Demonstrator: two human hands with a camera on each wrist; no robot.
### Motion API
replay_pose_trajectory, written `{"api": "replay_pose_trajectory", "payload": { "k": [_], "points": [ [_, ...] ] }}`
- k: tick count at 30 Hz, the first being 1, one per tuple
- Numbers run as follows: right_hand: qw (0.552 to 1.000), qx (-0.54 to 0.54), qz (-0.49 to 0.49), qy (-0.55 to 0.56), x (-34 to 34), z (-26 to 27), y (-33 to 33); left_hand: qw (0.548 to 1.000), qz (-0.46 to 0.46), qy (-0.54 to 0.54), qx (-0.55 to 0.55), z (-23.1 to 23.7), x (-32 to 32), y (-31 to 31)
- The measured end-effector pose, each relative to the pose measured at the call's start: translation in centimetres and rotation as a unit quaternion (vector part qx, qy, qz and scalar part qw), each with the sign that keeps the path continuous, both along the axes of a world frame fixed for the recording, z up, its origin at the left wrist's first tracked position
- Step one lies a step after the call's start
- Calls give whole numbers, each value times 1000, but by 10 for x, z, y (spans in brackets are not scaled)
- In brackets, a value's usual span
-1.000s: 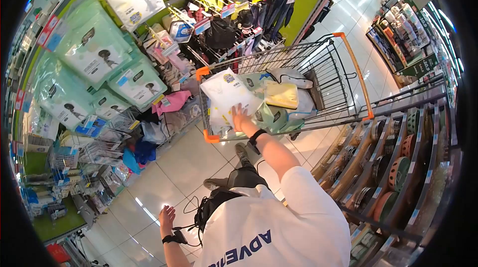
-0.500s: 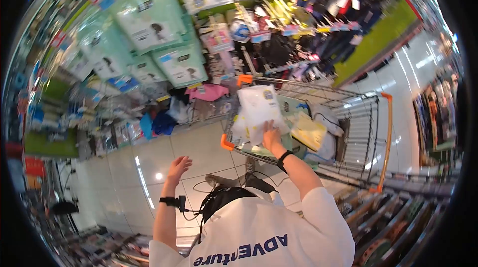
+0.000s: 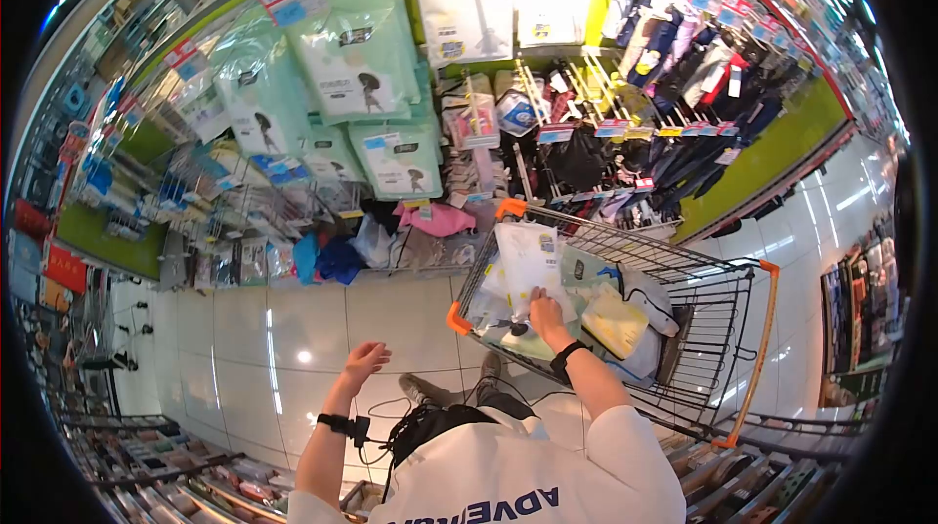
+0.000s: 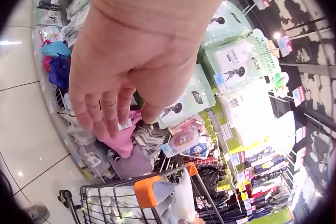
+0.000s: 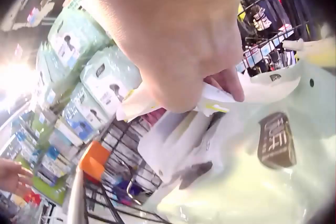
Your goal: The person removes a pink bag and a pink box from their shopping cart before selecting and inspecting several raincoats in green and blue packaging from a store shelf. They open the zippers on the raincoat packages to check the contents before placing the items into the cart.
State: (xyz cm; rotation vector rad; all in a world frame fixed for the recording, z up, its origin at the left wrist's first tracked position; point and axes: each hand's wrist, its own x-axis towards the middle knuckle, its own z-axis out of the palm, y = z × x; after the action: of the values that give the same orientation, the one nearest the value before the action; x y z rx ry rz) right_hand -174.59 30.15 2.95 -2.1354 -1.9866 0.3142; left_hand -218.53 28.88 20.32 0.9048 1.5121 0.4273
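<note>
In the head view a white package [image 3: 528, 255] lies tilted over other bags at the near-left end of the shopping cart [image 3: 459, 319], and my right hand [image 3: 547, 313] grips its lower edge. The right wrist view has the right hand [image 5: 184, 50] pinching a thin white edge [image 5: 262, 91] above a pale green bag [image 5: 247, 182]; part of the fingers is hidden. Off to the cart's left, my left hand [image 3: 366, 360] hovers over the floor, holding nothing. Its fingers hang loosely bent in the left wrist view, where the hand [image 4: 131, 71] passes before the shelves.
A yellow package [image 3: 614, 321] and a grey-white bag [image 3: 640, 353] share the cart. Green packages [image 3: 352, 60] hang on the rack behind, above a pink cloth item [image 3: 437, 219]. Clothing on hooks [image 3: 674, 65] stands behind the cart; low shelves [image 3: 195, 485] run along the near side.
The head view has swung, showing more of the rack. My left hand has come up from beside the body. The right hand stays at the white package, its fingers now more bent around the edge.
</note>
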Motion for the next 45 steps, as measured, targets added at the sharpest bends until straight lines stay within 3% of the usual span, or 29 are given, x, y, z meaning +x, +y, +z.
{"api": "replay_pose_trajectory", "payload": {
  "k": [1,3,4,6,7,8,9,11,13,16,18,19,20,21,23,25,26,28,29,30,31,33,34,35,37,38,40,44,45],
  "points": [
    [1000,0,-10,-3,9,19,1,1000,-10,-3,0,6,1,4],
    [991,-71,-17,115,33,66,2,1000,0,12,10,16,3,6],
    [979,-28,-65,190,42,96,2,1000,-7,3,20,16,2,12],
    [968,156,-96,173,85,53,3,998,-37,6,46,29,11,25],
    [850,-13,-86,520,103,125,0,995,-56,4,86,36,22,36],
    [807,-51,-99,580,111,180,-5,990,-88,20,111,45,38,50],
    [805,-49,-116,580,119,209,-14,983,-120,37,133,54,52,59],
    [788,-88,-19,609,133,256,-22,929,-222,61,289,69,88,76],
    [792,-121,21,598,131,317,-35,800,-314,110,500,126,144,84],
    [789,-196,128,569,121,368,-39,755,-328,111,557,199,209,97],
    [788,-211,252,520,113,375,-32,685,-466,55,558,231,231,101],
    [789,-209,251,521,108,377,-32,683,-468,55,558,235,235,100],
    [754,-224,229,574,103,382,-34,747,-536,20,392,239,238,99],
    [715,-239,207,624,99,385,-35,784,-583,-15,213,241,241,98],
    [729,-268,177,605,99,378,-32,801,-542,-63,246,227,237,81],
    [742,-289,153,585,97,375,-27,863,-425,-171,214,218,235,63],
    [737,-280,117,604,91,373,-27,866,-396,-211,220,217,234,57],
    [727,-274,85,623,89,354,-30,894,-359,-189,190,192,211,69],
    [566,-238,74,786,98,328,-31,917,-324,-173,155,180,201,73],
    [375,-189,58,906,101,313,-32,925,-254,-220,178,175,197,73],
    [454,-82,90,883,80,342,-40,926,-250,-220,180,174,194,75],
    [501,5,166,849,50,338,-48,940,-103,-291,147,171,185,77],
    [566,13,131,814,32,332,-47,932,-114,-300,167,161,181,79],
    [565,13,129,815,16,326,-45,933,-114,-298,164,151,179,78],
    [575,-12,-58,816,-4,320,-38,933,-94,-283,203,140,178,75],
    [575,-9,-57,816,-7,322,-35,932,-97,-283,205,142,176,74],
    [497,-6,-195,845,-10,329,-29,916,63,-361,161,157,174,72],
    [510,62,-194,836,0,341,-33,884,149,-353,267,183,153,87],
    [641,122,-182,736,1,342,-36,874,141,-256,388,198,157,87]
  ]
}}
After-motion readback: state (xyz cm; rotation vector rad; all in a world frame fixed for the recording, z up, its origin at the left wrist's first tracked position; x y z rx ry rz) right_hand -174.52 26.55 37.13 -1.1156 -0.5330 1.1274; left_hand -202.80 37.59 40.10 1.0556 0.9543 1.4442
